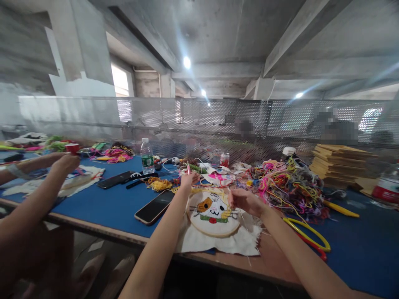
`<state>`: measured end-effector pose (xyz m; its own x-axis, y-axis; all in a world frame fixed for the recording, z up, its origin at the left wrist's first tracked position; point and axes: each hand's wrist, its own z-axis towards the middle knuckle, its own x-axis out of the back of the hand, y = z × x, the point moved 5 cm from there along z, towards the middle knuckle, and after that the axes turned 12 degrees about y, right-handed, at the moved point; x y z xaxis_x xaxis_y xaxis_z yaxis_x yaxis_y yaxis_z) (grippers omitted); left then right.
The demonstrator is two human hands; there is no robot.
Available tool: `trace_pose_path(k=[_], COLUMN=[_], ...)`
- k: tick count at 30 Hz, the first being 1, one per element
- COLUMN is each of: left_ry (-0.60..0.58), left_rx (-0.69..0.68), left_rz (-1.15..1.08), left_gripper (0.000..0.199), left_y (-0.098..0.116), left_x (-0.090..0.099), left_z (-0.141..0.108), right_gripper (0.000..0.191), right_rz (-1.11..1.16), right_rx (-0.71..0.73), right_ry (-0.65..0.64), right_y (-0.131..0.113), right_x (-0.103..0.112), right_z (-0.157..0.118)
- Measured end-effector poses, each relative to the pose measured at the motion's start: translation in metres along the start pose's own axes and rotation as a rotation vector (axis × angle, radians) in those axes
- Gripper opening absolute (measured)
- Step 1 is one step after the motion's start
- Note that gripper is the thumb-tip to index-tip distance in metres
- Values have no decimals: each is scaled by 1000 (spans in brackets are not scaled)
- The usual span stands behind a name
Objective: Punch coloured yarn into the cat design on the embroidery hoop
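An embroidery hoop (pixel 215 236) holds white cloth (pixel 218 245) at the table's front edge, stitched with a cat face (pixel 215 207) in orange, yellow, green and red. My left hand (pixel 188 179) is closed around a slim pink tool (pixel 188 167) pointing up, just beyond the hoop's upper left rim; its exact kind is unclear. Over the hoop's right side, my right hand (pixel 246 201) has its fingers pinched together; what they hold is too small to make out. Yellow thread shows along the hoop's upper edge between both hands.
A phone (pixel 154 207) lies left of the hoop, near yellow yarn (pixel 159 184) and a water bottle (pixel 147 157). Tangled yarn (pixel 289 187), a yellow hoop (pixel 311 236) and stacked brown pads (pixel 338 164) are to the right. A co-worker's hands (pixel 67 162) work at far left.
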<state>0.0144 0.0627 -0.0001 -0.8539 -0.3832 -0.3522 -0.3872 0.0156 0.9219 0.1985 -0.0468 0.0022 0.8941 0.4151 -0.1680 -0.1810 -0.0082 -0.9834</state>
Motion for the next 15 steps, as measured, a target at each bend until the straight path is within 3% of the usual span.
trace_pose_path(k=[4,8,10,15], left_ry=[0,-112,-228,-663], left_rx=[6,80,130,239], left_rz=[-55,-3,77,354], left_gripper=[4,9,13,15], left_y=[4,2,-3,-22], left_x=[11,5,-2,-20], left_z=[22,17,7,-43], right_gripper=[31,32,31,28], right_rz=[-57,-40,-16,50], right_rx=[-5,14,40,84], right_ry=[-45,3,60,151], right_y=[2,2,0,-6], right_x=[-1,2,5,11], right_z=[0,2,3,5])
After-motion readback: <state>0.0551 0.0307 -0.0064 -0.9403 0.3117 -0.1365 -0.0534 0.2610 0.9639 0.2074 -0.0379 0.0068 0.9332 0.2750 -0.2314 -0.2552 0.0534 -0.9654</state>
